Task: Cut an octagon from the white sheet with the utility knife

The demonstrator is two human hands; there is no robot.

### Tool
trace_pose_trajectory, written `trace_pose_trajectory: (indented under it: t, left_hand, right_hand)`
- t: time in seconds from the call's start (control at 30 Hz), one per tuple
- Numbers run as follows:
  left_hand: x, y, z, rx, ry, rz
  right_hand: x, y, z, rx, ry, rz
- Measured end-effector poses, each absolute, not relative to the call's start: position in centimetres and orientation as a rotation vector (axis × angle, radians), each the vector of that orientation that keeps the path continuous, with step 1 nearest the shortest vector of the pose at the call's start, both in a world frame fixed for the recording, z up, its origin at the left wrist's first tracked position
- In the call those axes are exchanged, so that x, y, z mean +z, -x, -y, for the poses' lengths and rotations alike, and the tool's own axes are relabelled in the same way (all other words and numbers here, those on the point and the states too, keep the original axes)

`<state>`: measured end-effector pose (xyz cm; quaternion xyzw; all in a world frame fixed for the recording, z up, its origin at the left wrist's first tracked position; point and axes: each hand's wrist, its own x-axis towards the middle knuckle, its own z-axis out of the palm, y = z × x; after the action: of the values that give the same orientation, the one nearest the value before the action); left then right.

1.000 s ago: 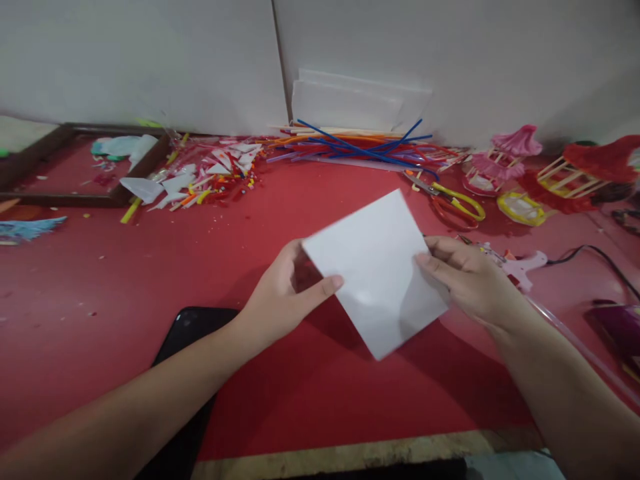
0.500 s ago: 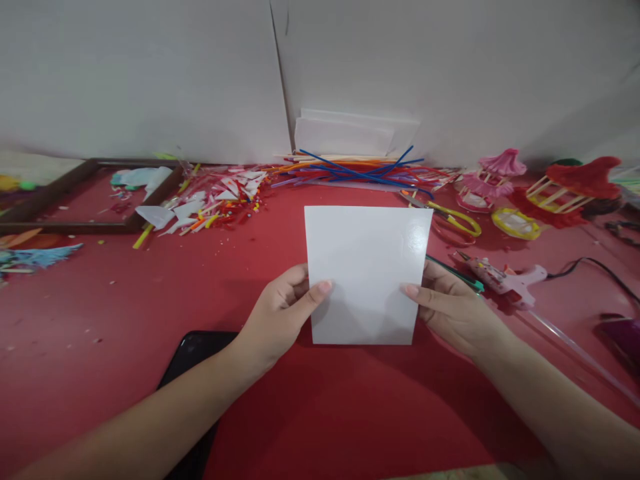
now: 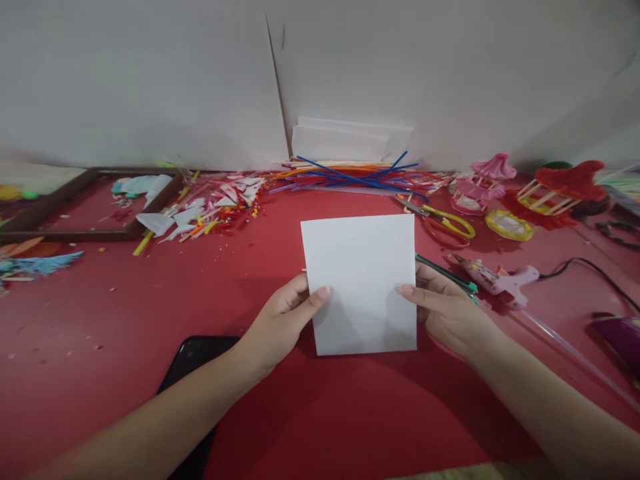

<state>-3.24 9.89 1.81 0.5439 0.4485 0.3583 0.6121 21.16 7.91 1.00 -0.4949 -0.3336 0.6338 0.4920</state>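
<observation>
A blank white card (image 3: 363,267) is held up above the red table (image 3: 260,400), its face toward me. My left hand (image 3: 285,313) grips its left edge, thumb flat on the front and fingers behind. On the opposite edge, my right hand (image 3: 445,307) pinches the card the same way. The fingertips behind the card are hidden. Just beyond my right hand lies a dark green, pen-like tool (image 3: 453,275), partly covered. A black phone-like slab (image 3: 200,357) rests under my left forearm.
Scissors (image 3: 447,221) and a pink glue gun (image 3: 500,279) with its cord lie to the right. Small pink and red models (image 3: 563,190) stand behind them. Pipe cleaners (image 3: 350,175) line the wall. Scraps (image 3: 220,207) and a brown frame (image 3: 75,235) are at left.
The card has turned slightly in both hands and sits a little lower in view. The bright glare on its upper right corner is gone. Both hands keep their grip.
</observation>
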Motion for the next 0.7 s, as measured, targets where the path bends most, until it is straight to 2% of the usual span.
trace_pose_trajectory:
  t: [0.4, 0.57, 0.7]
  left_hand:
    - [2.9, 3.6, -10.1, 0.623, -1.284, -0.985]
    - [3.4, 4.0, -10.2, 0.409, -1.46, -0.942]
    - [3.3, 4.3, -9.9, 0.305, -1.939, -1.032]
  right_hand:
    - [2.8, -23.9, -8.2, 1.441, 1.218, 0.924]
    - [2.6, -25.8, -8.4, 1.503, 1.3, 1.413]
    - [2.1, -25.2, -8.0, 1.381, 1.449, 1.794]
